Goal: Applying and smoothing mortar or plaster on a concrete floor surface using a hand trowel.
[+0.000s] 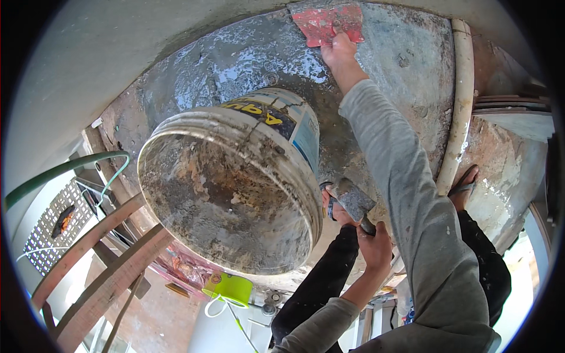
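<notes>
At the top, my right hand (341,52) grips a worn red flat spreader (326,26) smeared with grey and holds it near the far edge of the surface, where the wall begins. My left hand (376,246), low and right of centre, is closed around the dark handle of a trowel (354,200); grey mortar cakes its blade. A big white bucket (229,126) stands left of my left hand, its mouth toward me. Dried grey and brown residue coats the inside. Wet grey slurry (229,65) covers the surface beyond the bucket.
Wooden beams (112,262) slant at lower left, near a green hose (65,167) and a perforated panel (56,226). Below the bucket is a lime-green round object (229,288) with white cord. A pale pipe (459,106) runs along the right, by stacked boards (509,109). My sandalled foot (465,182) is beside it.
</notes>
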`<state>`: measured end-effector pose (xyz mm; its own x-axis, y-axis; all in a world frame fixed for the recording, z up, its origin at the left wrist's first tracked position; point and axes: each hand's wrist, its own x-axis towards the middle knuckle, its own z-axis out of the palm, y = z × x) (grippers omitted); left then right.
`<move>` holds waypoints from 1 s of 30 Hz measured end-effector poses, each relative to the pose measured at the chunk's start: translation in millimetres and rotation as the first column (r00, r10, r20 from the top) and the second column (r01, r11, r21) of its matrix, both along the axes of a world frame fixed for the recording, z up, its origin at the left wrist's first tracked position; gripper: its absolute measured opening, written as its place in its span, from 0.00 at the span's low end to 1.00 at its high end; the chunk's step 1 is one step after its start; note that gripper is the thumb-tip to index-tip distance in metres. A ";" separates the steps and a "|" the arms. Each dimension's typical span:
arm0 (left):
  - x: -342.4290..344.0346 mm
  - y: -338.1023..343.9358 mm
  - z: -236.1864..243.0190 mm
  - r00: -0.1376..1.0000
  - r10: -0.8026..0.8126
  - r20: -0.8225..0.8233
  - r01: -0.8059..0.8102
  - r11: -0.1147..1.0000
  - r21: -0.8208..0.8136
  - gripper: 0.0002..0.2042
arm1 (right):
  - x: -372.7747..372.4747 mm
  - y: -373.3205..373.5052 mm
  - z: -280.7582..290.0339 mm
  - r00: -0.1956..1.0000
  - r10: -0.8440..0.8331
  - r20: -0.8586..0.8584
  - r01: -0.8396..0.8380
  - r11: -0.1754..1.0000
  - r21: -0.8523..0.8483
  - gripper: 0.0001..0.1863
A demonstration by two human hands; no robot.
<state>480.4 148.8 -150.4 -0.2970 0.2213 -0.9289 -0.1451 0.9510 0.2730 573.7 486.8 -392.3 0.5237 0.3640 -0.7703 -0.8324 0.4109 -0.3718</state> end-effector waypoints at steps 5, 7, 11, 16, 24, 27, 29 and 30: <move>5.1 -34.4 4.3 0.995 -0.097 -0.020 0.094 0.991 -0.096 0.12 | 18.6 -40.9 70.0 0.952 0.209 0.222 -0.253 0.948 0.194 0.19; 3.8 -42.0 15.1 0.970 -0.238 -0.056 0.226 0.960 -0.164 0.15 | 25.4 -66.8 133.9 0.877 0.374 0.302 -0.449 0.861 0.238 0.20; 13.6 -54.8 59.0 0.942 -0.330 -0.064 0.321 0.940 -0.111 0.17 | 1.0 -124.3 336.4 0.690 0.467 0.553 -0.594 0.802 0.064 0.24; -18.8 -81.3 137.3 0.972 -0.179 0.152 0.189 0.981 -0.048 0.13 | -56.6 -182.4 451.1 -0.075 0.409 0.909 -0.868 0.421 -0.261 0.13; -98.0 -83.1 273.6 0.943 0.300 -0.141 -0.258 0.932 0.255 0.11 | -97.8 -224.2 522.5 -0.650 0.139 0.747 -0.662 0.380 -0.646 0.22; -151.2 -61.5 268.7 0.814 0.531 -0.235 -0.379 0.793 0.478 0.14 | -93.5 -247.4 536.2 -0.411 0.408 0.815 -0.759 0.341 -0.554 0.18; -179.6 -34.7 264.5 0.766 0.605 -0.217 -0.420 0.727 0.544 0.19 | -93.0 -263.7 551.8 -0.142 0.697 0.703 -0.835 0.297 -0.463 0.14; -192.1 -29.0 256.0 0.772 0.604 -0.197 -0.421 0.718 0.554 0.26 | -85.5 -269.6 563.0 -0.105 0.770 0.629 -0.828 0.283 -0.485 0.13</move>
<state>288.3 119.8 105.6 -0.7651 0.2996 -0.5700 -0.3819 0.5015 0.7763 488.2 217.2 170.6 0.0687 0.9467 -0.3146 -0.0477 -0.3118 -0.9489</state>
